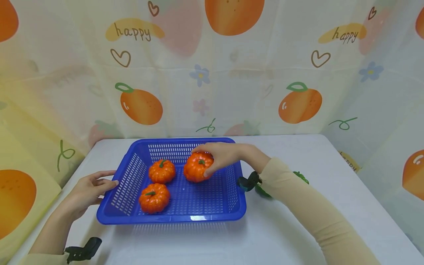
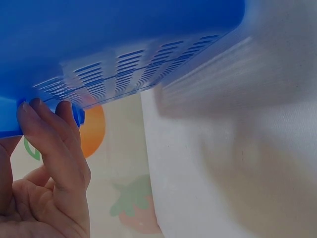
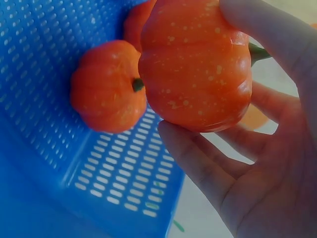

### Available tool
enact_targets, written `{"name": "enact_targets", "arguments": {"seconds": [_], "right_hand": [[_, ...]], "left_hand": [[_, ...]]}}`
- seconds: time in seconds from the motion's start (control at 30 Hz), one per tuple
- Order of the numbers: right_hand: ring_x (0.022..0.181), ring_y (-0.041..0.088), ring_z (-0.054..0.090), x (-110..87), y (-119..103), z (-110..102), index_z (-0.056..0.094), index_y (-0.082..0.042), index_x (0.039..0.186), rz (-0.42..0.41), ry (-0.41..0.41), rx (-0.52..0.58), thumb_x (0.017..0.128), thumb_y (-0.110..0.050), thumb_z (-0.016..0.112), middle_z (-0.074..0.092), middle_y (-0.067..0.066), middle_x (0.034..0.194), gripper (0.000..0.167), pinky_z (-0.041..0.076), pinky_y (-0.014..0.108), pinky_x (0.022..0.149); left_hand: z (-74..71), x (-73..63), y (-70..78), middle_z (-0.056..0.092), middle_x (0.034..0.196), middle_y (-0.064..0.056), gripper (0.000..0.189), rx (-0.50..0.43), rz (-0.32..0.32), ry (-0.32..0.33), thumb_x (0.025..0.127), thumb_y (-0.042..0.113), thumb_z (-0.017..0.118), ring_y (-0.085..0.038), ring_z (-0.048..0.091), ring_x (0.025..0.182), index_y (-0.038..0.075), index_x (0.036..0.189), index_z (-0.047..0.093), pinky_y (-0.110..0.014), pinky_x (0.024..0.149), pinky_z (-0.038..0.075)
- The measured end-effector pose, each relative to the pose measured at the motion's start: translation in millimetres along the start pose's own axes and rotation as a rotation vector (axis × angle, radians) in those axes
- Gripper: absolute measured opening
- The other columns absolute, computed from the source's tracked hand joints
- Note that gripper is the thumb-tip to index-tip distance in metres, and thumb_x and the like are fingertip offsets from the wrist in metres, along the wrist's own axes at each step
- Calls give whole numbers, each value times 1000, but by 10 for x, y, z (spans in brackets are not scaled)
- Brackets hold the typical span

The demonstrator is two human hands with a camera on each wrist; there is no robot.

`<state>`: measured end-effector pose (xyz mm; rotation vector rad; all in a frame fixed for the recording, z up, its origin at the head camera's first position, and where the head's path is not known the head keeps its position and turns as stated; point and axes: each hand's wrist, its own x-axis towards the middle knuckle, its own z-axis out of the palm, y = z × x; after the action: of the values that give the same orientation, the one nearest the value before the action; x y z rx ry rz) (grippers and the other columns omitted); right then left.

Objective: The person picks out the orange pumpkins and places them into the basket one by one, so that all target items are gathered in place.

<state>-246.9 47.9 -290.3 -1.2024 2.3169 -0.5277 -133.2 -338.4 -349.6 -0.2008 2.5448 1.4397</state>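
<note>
My right hand [image 1: 224, 155] holds a small orange pumpkin [image 1: 196, 168] by its sides, over the right half of a blue plastic basket [image 1: 172, 219]. In the right wrist view, thumb and fingers wrap the speckled pumpkin [image 3: 198, 69], its green stem pointing toward the palm. Two more pumpkins sit in the basket's left half, one pumpkin [image 1: 162, 171] farther back and the other pumpkin [image 1: 154, 198] nearer the front. At the basket's left side my left hand [image 1: 87, 191] grips the rim, thumb on top; its fingers [image 2: 57, 139] curl under the rim in the left wrist view.
The basket is on a white table [image 1: 331, 221]. Right of it, a green bumpy object [image 1: 300, 177] lies partly hidden behind my right forearm. A fruit-printed cloth [image 1: 232, 92] hangs behind the table and along both sides.
</note>
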Motion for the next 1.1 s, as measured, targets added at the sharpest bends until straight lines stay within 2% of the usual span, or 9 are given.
{"name": "enact_targets", "arguments": {"seconds": [0.23, 0.47, 0.77, 1.1], "right_hand": [[121, 13, 41, 76, -34, 82, 35, -23, 139, 15, -27, -5, 77, -38, 71, 43, -3, 134, 73, 42, 31, 96], [118, 12, 43, 121, -66, 155, 37, -21, 139, -24, -55, -31, 78, -39, 71, 45, -3, 132, 72, 40, 31, 99], [114, 11, 46, 167, -79, 237, 38, -20, 137, -65, -79, -38, 78, -39, 71, 48, -3, 128, 70, 42, 27, 96], [119, 11, 42, 195, -102, 304, 37, -21, 138, -34, -125, -71, 78, -37, 71, 42, -4, 135, 71, 38, 28, 100]], "left_hand": [[-4, 9, -11, 66, 92, -3, 69, -6, 5, 1, 90, 34, 58, -15, 64, 80, -2, 141, 28, -35, 70, 56], [-5, 12, -15, 66, 94, -3, 70, -11, 7, -2, 90, 34, 58, -15, 64, 81, -2, 141, 28, -36, 70, 56], [-4, 12, -19, 66, 94, -3, 69, -15, 3, -5, 90, 34, 58, -15, 64, 81, -1, 141, 27, -36, 70, 56], [0, -4, -1, 66, 94, -3, 69, -12, 6, -2, 90, 34, 58, -15, 64, 81, -1, 141, 27, -36, 71, 56]]}}
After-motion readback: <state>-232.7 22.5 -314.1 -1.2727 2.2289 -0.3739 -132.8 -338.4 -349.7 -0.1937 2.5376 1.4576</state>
